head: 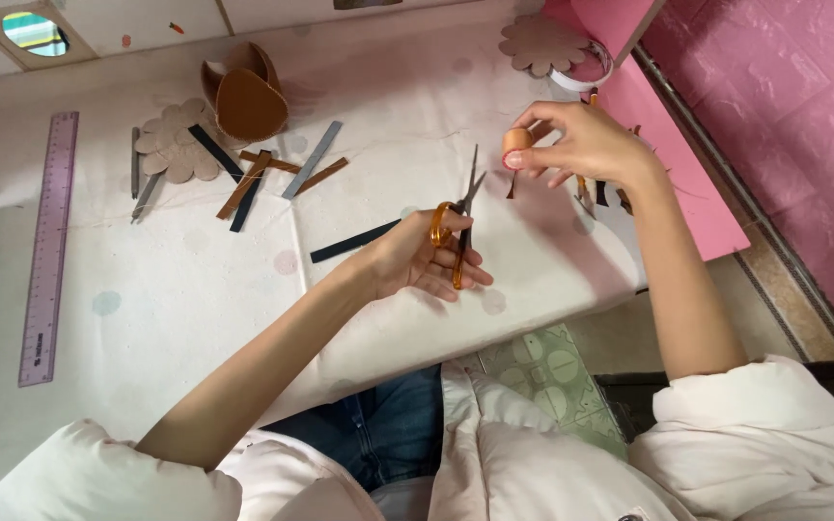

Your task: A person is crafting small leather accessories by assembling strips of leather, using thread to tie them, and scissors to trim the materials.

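Between the fingertips of the right hand [586, 145], raised just above the table [195, 318], sits a small brown roll [515, 143] of strip material, pinched at its sides by thumb and forefinger; other fingers loosely spread. Roll looks light, soft and springy; judged likely to uncoil if the pinch slackens, so best held across the coil, not by the loose end. A thin dark tail hangs just below it.

Left hand [422, 260] is closed through the orange handles of scissors [458, 227], blades nearly together, tips pointing up toward the roll but apart from it. Scissors are stiff and light; the handle loops are the safe hold.

Further left on the pale cloth: loose strips [272, 178] in brown, grey and dark blue, one dark strip [354, 241] near the left wrist, a scalloped tan flower cutout [174, 143], a brown folded basket shape [248, 96], a purple ruler [48, 251]. A second flower cutout [541, 43] and a tape ring [586, 75] lie beyond the right hand.
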